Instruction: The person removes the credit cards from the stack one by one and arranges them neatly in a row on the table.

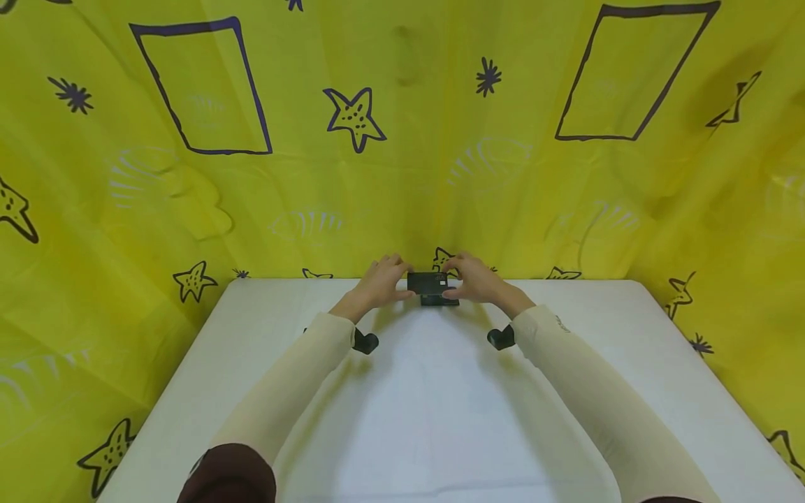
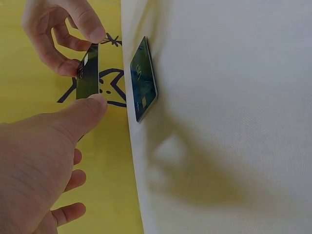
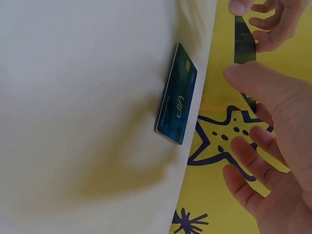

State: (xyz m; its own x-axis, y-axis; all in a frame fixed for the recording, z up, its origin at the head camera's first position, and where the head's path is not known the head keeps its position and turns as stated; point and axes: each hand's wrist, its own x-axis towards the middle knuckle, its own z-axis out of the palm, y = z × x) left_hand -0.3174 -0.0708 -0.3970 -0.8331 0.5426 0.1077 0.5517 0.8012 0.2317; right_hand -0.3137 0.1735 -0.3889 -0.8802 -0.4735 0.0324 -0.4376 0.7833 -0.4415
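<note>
Above the far edge of the white table, a dark card (image 1: 424, 283) is held between both hands. My left hand (image 1: 382, 283) pinches one end of it, with the thumb (image 2: 90, 109) on the near edge. At the opposite end, my right hand (image 1: 478, 279) grips the card between thumb and fingers. Its other fingers (image 3: 251, 163) spread loosely away in the right wrist view. Just below lies a blue-green card (image 3: 176, 97) printed "VIP", flat on the table and apart from both hands. Its edge looks thick; whether several cards are stacked there I cannot tell.
The white tabletop (image 1: 434, 405) ends at a yellow curtain (image 1: 402, 188) with starfish drawings, which rises behind it and along both sides. Black straps show beneath each forearm. Shadows of the arms fall on the table.
</note>
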